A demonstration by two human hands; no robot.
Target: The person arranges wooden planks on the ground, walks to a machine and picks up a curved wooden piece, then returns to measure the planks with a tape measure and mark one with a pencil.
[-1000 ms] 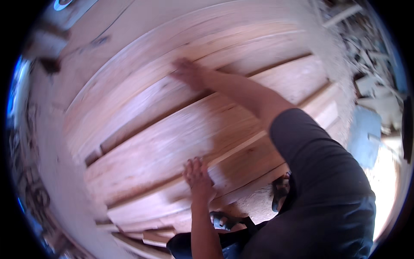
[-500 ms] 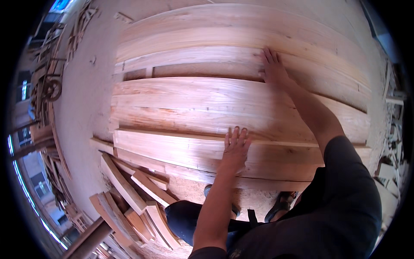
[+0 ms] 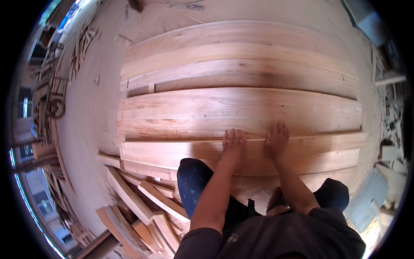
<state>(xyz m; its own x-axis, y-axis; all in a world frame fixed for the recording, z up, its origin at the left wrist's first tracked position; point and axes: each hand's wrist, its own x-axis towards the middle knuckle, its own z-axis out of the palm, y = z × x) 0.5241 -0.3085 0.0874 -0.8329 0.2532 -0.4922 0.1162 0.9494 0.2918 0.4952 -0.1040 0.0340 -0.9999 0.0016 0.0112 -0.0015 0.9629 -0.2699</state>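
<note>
Many thin wood strips (image 3: pixel 82 54), upper left: rough and pale, heaped loosely, turning soft and hard to make out toward the curved rim.
Wheel (image 3: pixel 56 108): round, dark, set among stacked timber; I can't tell what it belongs to.
Dusty floor (image 3: pixel 82 129): beige and matt.
Offcuts (image 3: pixel 131 194), lower left: square-edged sawn lengths, pale to reddish brown, overlapping at angles, some ends hidden under others.
Wide board (image 3: pixel 241 103): long, flat, straight-grained, streaked orange-brown at its left end; a shadowed gap with a short crosspiece parts it from the far boards (image 3: pixel 241 36).
Near board (image 3: pixel 159 151): in front of me, along the wide board's near side; honey-coloured, upper edge a narrow light strip, face partly shaded and covered by my arms.
My left hand (image 3: pixel 234 146): palm down over the near board's upper edge, fingers almost straight and slightly parted, gripping nothing I can see.
My right hand (image 3: pixel 277 140): near the left, across the same edge, fingers extended and a little apart, no grip visible; blur softens their outline.
Panel (image 3: pixel 366 200), lower right: blue-grey, flat, angular.
Scraps (image 3: pixel 390 118), far right: pale, jagged, jumbled, cut off by the dark border.
</note>
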